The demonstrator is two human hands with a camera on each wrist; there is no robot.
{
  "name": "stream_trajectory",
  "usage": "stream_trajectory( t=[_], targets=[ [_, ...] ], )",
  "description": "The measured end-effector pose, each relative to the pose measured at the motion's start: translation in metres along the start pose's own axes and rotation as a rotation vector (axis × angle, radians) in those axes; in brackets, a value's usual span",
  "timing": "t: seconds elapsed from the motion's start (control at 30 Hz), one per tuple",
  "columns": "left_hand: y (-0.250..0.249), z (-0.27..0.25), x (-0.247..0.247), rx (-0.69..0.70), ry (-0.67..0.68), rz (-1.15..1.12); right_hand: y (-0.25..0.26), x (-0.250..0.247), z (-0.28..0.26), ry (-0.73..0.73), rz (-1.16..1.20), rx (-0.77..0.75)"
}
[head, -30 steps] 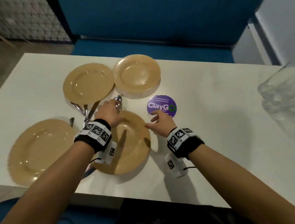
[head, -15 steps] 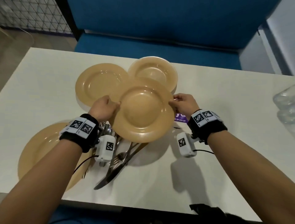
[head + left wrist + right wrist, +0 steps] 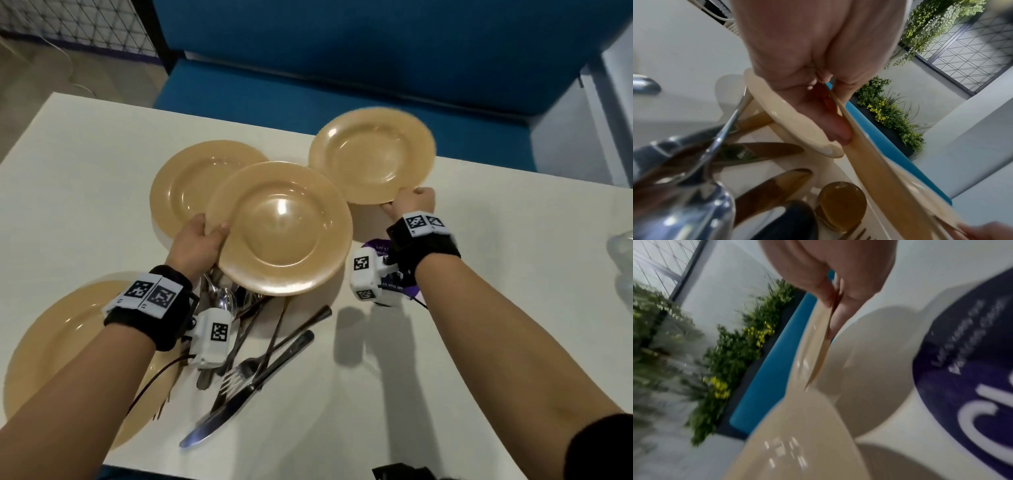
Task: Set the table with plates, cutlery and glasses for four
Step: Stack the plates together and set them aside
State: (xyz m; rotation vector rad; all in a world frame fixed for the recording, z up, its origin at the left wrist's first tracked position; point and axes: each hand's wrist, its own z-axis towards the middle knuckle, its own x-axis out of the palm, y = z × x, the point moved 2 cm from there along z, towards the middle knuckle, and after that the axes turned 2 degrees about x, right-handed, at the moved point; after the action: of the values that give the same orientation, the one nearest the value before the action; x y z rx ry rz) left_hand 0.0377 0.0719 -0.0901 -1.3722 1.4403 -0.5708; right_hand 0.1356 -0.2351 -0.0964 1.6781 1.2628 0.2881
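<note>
Four tan plates are in the head view. My left hand (image 3: pixel 205 236) grips the left rim of the middle plate (image 3: pixel 284 229) and holds it above a heap of knives, forks and spoons (image 3: pixel 260 346). In the left wrist view the left hand (image 3: pixel 824 104) has the plate's rim (image 3: pixel 879 164) between thumb and fingers. My right hand (image 3: pixel 410 201) pinches the near rim of the far plate (image 3: pixel 371 154), which is blurred. The right wrist view shows the right hand (image 3: pixel 836 305) closed on that rim (image 3: pixel 819 353). A third plate (image 3: pixel 186 185) lies partly under the middle one. A fourth plate (image 3: pixel 65 356) sits near left.
A purple round sticker (image 3: pixel 397 270) lies on the white table (image 3: pixel 479 212) under my right wrist. Clear glasses (image 3: pixel 623 250) show at the right edge. A blue bench (image 3: pixel 308 89) runs behind the table.
My right hand has let go of the middle plate's right rim and taken the far plate's rim. The far plate has shifted right. My left hand alone holds the middle plate.
</note>
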Motion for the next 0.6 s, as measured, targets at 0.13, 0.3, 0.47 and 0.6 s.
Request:
stream_trajectory(
  t=[0.13,0.3,0.47,0.6],
  targets=[
    [0.0,0.004,0.011,-0.021,-0.031,-0.012,0.008,-0.016,-0.005,-0.014,0.229,0.005],
    [-0.013,0.012,0.021,-0.027,-0.063,-0.126,-0.001,0.003,-0.04,0.161,-0.247,-0.22],
    [-0.026,0.022,0.018,0.012,-0.015,-0.199,-0.014,0.022,-0.053,0.357,-0.309,-0.13],
    [-0.029,0.057,-0.022,0.037,-0.103,0.038,-0.011,0.04,-0.064,0.324,-0.04,-0.003]
  ],
)
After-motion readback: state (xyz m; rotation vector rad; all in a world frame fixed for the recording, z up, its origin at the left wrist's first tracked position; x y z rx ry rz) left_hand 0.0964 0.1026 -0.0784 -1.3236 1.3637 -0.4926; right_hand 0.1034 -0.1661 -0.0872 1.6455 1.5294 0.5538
